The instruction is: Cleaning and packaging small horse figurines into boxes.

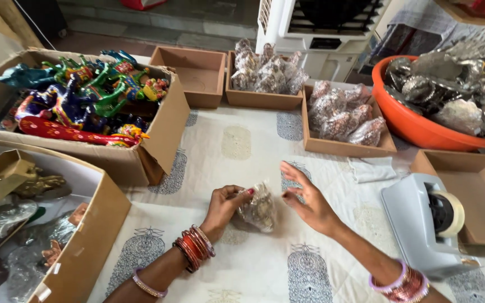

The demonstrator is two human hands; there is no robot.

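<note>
I see my left hand (pixel 224 206) pinching a small clear-wrapped packet (pixel 259 206) by its upper edge, holding it just above the printed tablecloth (pixel 242 140) at the middle of the table. My right hand (pixel 307 202) hovers just beside the packet with fingers spread and loose, gripping nothing; whether a fingertip touches the wrap I cannot tell. Judging by what lies around, the wrapping work looks well under way but far from over. Two shallow brown trays at the far side already hold wrapped packets: the middle tray (pixel 262 100) is heaped, and the tray to its right (pixel 343 147) is about half full. The far-left tray (pixel 197 70) sits bare, as does another brown tray (pixel 481 196) at my right. A grey tape dispenser (pixel 425 221) stands near my right wrist, its roll facing the right edge. The orange tub (pixel 416 126) holds a pile of silvery pieces, and the cardboard box (pixel 158 140) of brightly painted animal figures sits at my left, so I judge plenty remains to pack.
</note>
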